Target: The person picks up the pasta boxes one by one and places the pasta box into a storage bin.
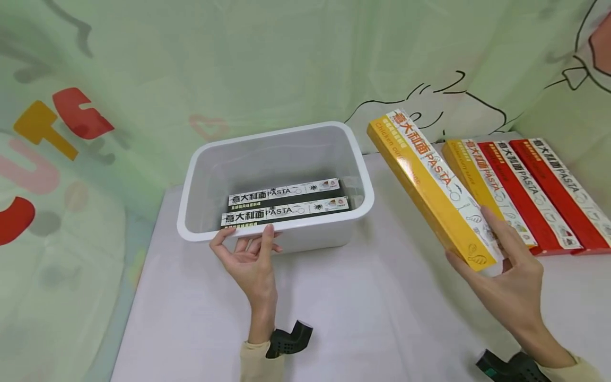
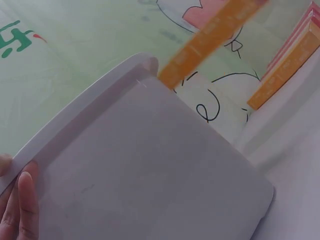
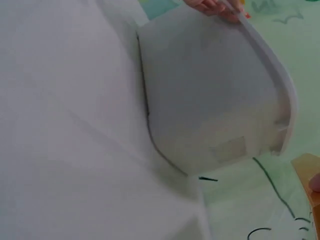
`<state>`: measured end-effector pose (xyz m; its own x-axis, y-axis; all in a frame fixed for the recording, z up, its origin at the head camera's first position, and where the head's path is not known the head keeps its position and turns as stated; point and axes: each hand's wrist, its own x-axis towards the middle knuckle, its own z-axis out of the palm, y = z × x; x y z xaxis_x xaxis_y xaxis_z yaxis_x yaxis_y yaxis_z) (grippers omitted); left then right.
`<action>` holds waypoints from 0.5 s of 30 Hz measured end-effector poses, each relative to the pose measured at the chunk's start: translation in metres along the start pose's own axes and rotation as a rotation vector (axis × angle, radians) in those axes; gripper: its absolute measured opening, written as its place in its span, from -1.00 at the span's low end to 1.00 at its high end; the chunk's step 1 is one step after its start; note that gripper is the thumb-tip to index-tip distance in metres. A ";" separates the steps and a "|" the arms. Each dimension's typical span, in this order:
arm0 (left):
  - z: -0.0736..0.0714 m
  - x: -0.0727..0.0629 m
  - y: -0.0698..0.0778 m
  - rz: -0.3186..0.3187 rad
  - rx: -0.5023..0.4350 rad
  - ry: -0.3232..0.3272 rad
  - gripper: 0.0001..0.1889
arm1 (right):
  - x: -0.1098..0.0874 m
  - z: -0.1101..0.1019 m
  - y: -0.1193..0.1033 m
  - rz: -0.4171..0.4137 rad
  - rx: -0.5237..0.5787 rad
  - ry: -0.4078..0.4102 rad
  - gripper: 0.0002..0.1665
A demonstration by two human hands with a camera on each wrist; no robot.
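Observation:
A yellow pasta box is tilted in the air to the right of the white plastic bin. My right hand grips its near end between thumb and fingers. With thumb and fingers, my left hand holds the bin's front rim. Inside the bin lie two black pasta boxes, side by side. In the left wrist view the held yellow box shows beyond the bin's corner, and the left fingers lie under the rim.
Right of the bin, another yellow pasta box and two red pasta boxes lie in a row on the white-covered table. A green printed curtain hangs behind and at the left.

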<state>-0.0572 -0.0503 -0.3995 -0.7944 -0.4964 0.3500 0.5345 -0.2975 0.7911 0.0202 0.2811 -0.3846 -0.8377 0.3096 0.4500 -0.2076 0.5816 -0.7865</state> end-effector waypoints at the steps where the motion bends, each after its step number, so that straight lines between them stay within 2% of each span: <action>1: 0.000 0.001 0.000 0.002 -0.001 0.001 -0.40 | 0.004 -0.001 -0.006 -0.032 0.022 -0.006 0.18; 6: -0.001 0.002 0.000 0.001 -0.008 0.003 -0.40 | 0.028 0.003 -0.033 -0.182 0.087 -0.080 0.16; 15: 0.000 0.002 0.001 -0.009 0.015 0.000 -0.37 | 0.093 0.020 -0.081 -0.450 -0.001 -0.302 0.17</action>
<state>-0.0578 -0.0517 -0.3978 -0.7991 -0.4936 0.3431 0.5232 -0.2900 0.8014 -0.0506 0.2473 -0.2874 -0.7740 -0.2000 0.6007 -0.5791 0.6073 -0.5439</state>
